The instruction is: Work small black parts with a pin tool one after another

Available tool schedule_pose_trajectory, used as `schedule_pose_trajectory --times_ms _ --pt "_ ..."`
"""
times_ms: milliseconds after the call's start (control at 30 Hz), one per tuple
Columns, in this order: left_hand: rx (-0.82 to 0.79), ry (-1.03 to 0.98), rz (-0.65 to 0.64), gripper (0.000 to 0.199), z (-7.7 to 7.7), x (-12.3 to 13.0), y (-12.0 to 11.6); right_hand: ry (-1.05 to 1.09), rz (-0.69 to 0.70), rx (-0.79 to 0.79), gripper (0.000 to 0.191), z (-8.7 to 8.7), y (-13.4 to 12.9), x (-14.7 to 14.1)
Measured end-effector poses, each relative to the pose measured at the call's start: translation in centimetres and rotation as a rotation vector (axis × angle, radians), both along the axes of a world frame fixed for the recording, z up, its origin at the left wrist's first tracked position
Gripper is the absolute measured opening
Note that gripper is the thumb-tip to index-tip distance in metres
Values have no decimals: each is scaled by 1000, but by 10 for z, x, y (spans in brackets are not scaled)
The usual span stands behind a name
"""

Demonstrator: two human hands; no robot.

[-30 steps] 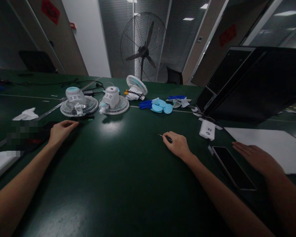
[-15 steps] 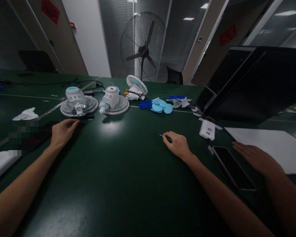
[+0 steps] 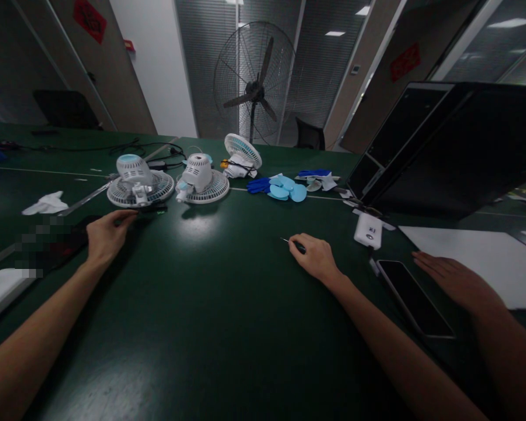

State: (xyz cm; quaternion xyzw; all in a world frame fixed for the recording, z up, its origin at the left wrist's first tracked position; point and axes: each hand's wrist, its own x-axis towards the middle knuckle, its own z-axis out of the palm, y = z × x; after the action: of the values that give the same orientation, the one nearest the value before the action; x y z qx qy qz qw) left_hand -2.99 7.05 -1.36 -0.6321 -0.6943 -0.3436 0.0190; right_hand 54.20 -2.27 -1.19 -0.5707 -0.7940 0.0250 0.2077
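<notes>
My left hand [image 3: 107, 235] rests at the left of the dark green table, thumb and fingers closed in a pinch. What the pinch holds, if anything, I cannot make out; a small dark item [image 3: 154, 209] lies just beyond the fingertips. Behind it stands a white fan head [image 3: 134, 169], face down on its grille. A second one [image 3: 198, 169] sits to its right. My right hand [image 3: 315, 255] lies on the table, closed around the dark handle of a small screwdriver [image 3: 300, 247], whose thin metal shaft points left.
Farther back are a third small fan [image 3: 244, 155], blue gloves [image 3: 258, 186] and light-blue fan blades [image 3: 288, 188]. At right are a monitor [image 3: 456, 152], a white power bank [image 3: 369, 230], a phone [image 3: 416, 298], white paper [image 3: 477, 251] and another person's hand [image 3: 462, 283]. White tissue [image 3: 47, 203] lies left.
My left hand has shifted slightly to the left, its fingers still pinched. My right hand and the screwdriver stay in place.
</notes>
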Motion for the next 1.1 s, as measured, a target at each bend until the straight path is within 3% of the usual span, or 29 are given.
schedule_pose_trajectory --times_ms 167,667,1100 --pt "-64 -42 56 45 1 -1 -1 -14 -14 23 23 -1 1 -1" --pt "-99 56 45 41 2 9 -6 4 -1 5 25 -2 1 0" --pt "-201 -272 121 45 5 14 -6 -5 -12 4 23 2 -1 -1"
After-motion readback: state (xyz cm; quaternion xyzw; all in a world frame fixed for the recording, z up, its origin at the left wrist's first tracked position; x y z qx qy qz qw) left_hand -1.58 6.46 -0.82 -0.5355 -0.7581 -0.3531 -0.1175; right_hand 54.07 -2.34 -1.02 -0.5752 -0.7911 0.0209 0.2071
